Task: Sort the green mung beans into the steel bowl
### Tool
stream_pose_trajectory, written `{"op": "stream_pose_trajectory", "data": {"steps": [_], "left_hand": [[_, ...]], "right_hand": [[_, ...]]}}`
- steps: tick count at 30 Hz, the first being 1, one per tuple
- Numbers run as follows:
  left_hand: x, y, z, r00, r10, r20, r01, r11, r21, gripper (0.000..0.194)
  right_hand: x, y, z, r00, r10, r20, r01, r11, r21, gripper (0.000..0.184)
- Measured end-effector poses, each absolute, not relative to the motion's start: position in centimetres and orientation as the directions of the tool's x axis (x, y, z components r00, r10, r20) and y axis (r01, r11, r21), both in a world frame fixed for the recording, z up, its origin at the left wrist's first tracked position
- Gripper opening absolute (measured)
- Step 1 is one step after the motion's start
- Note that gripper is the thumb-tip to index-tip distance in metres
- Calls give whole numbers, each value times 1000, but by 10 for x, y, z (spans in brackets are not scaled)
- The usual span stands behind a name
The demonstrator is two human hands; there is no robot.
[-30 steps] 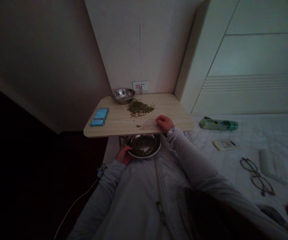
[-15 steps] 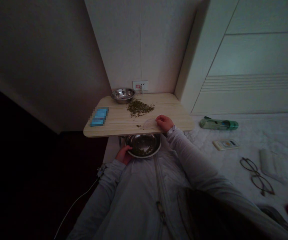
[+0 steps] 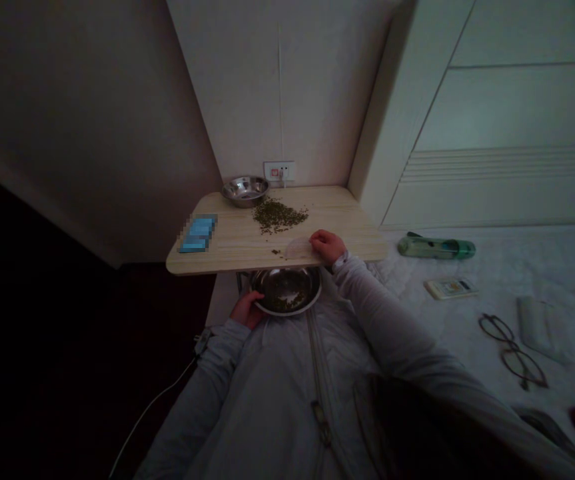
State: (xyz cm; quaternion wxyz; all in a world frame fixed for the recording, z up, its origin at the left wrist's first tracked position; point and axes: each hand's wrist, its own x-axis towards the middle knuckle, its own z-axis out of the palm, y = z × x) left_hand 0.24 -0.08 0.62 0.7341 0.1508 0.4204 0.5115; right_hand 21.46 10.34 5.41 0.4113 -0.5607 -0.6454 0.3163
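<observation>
Evidently the sorting is part-way: a small share of green bits [image 3: 287, 303] lies in the lower bowl [image 3: 283, 281] at the centre of the frame, while a larger pile [image 3: 278, 217] sits above it on the worktop [image 3: 234, 245], with a few stray bits [image 3: 276, 252] near its front edge. The left hand [image 3: 248, 310] has its grip closed on the lower bowl's left rim, thumb over the edge. The right hand [image 3: 329, 247], right of centre, pinches a clear sheet [image 3: 297, 249] (faint, and hard to make out) flat against or just over the worktop. Behind the pile, towards upper centre, stands a second bowl [image 3: 245, 203]; its contents, if any, are too dim to tell.
</observation>
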Motion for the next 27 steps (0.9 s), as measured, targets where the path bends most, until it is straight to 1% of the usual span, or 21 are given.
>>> {"op": "stream_pose_trajectory", "data": {"steps": [5, 8, 12, 18, 23, 27], "left_hand": [[3, -1, 8, 116, 879, -462, -625, 426, 654, 29], [3, -1, 9, 109, 878, -467, -630, 424, 651, 30], [3, -1, 8, 140, 875, -464, -640, 437, 632, 32], [2, 0, 4, 138, 870, -474, -630, 446, 636, 32], [1, 0, 3, 130, 863, -489, -616, 457, 642, 29], [1, 1, 3, 140, 865, -482, -630, 453, 631, 30]], "right_hand": [[215, 103, 54, -35, 986, 161, 412, 161, -897, 15], [214, 102, 56, -29, 985, 170, 431, 166, -887, 14], [214, 102, 55, -48, 983, 175, 441, 178, -880, 14], [214, 105, 52, -27, 988, 153, 408, 150, -901, 15], [212, 105, 53, -55, 988, 141, 352, 152, -924, 16], [214, 105, 53, -105, 983, 153, 404, 183, -896, 19]]}}
